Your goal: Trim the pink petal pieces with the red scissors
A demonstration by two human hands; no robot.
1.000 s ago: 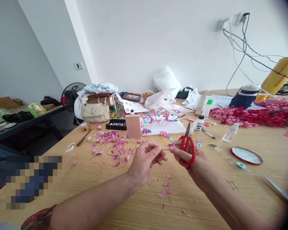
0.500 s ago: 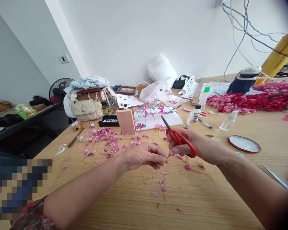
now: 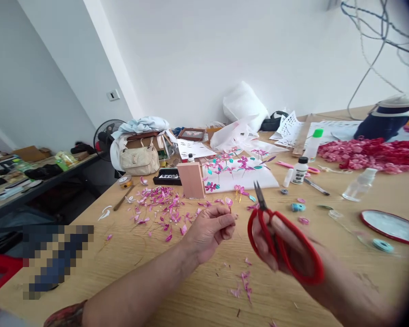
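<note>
My left hand [image 3: 211,231] is closed in a pinch over the middle of the table. A small pink petal [image 3: 228,201] on a thin stem sticks up from its fingertips. To the right, my right hand [image 3: 286,240] is wrapped round the red-handled scissors [image 3: 261,198], their dark blades pointing up and nearly together. The blades stand apart from the petal. Below and between the hands lie pink scraps [image 3: 246,286]. Beyond my left wrist spreads a heap of loose pink petals [image 3: 160,197] with thin stems.
A pinkish block [image 3: 191,180] stands behind the petals, beside pink and teal flowers [image 3: 221,164] on white paper. On the right are a black-capped bottle [image 3: 299,171], a spray bottle [image 3: 359,185], a red-rimmed round dish [image 3: 393,226], teal spools [image 3: 382,245] and pink-red flower bunches [image 3: 357,154].
The scissors have moved away from my left hand, down and to the right, and now point more upright. The whole view has swung leftward. The left hand keeps its pinch.
</note>
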